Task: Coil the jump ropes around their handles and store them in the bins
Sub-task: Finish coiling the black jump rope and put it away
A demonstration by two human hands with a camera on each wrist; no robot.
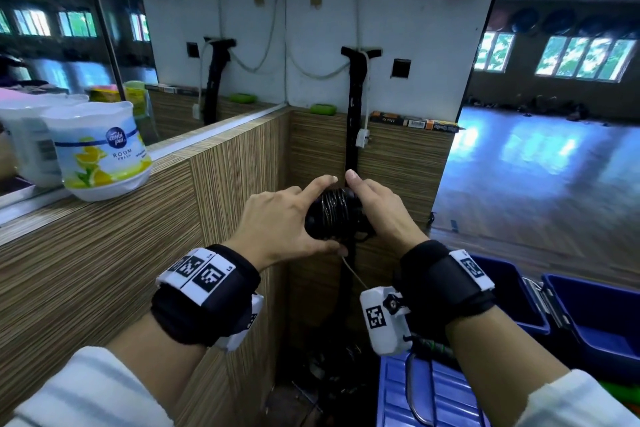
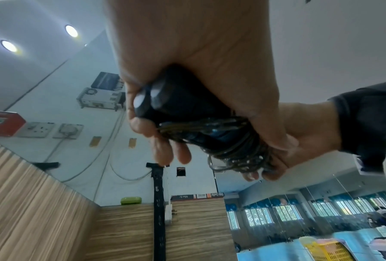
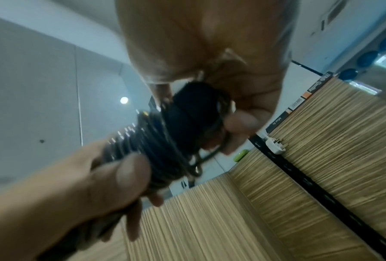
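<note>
A black jump rope (image 1: 334, 213) with its cord wound in many turns around its paired handles is held at chest height in front of a wood-panelled corner. My left hand (image 1: 287, 222) grips the left end of the bundle (image 2: 187, 113), thumb underneath, index finger stretched over the top. My right hand (image 1: 377, 208) grips the right end (image 3: 194, 109), index finger raised. A short loop of cord (image 3: 206, 157) sticks out below the coil. Blue bins (image 1: 595, 319) stand on the floor at the lower right.
A blue bin lid (image 1: 429, 395) with a metal handle lies below my right wrist. A white air-freshener tub (image 1: 100, 149) stands on the wooden ledge at the left. A black strap (image 1: 353, 107) and white cables hang on the wall ahead. Mirrors flank the corner.
</note>
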